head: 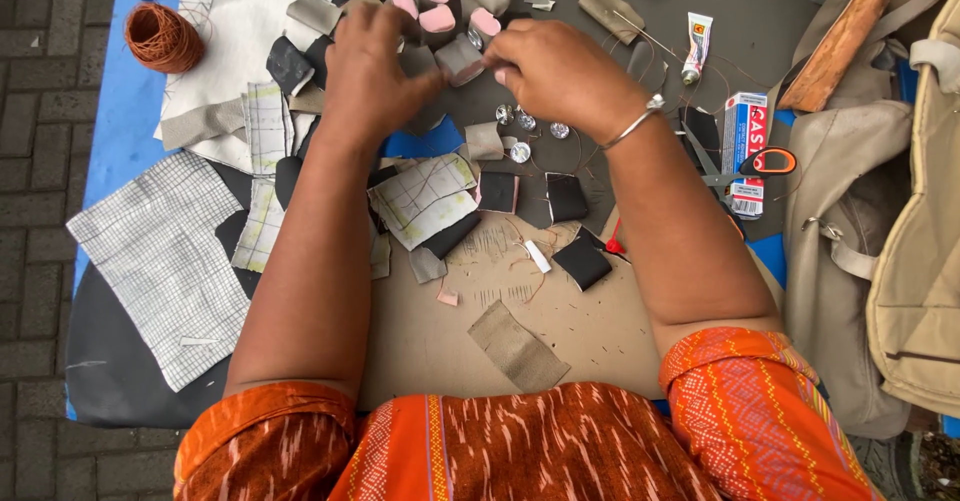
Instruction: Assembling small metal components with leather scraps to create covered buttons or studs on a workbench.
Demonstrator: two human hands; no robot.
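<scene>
Both hands meet in the upper middle of the frame over a small grey-and-pink padded piece. The left hand has its fingers curled against the piece's left side, and the right hand, with a metal bangle at the wrist, pinches it from the right; both are closed on it, held just above the dark mat. The step in hand looks like fitting or folding this little piece, and the next move probably calls for a steady pinch and fine fingertip work, since the piece is small and soft.

More pink-edged pieces lie just above the hands, and shiny round metal studs just below. A small white glue tube with a red and yellow label lies at upper right. Below it, at right, sits a white, red and blue carton, with orange-handled scissors partly across it. A coil of orange-brown thread rests at upper left
</scene>
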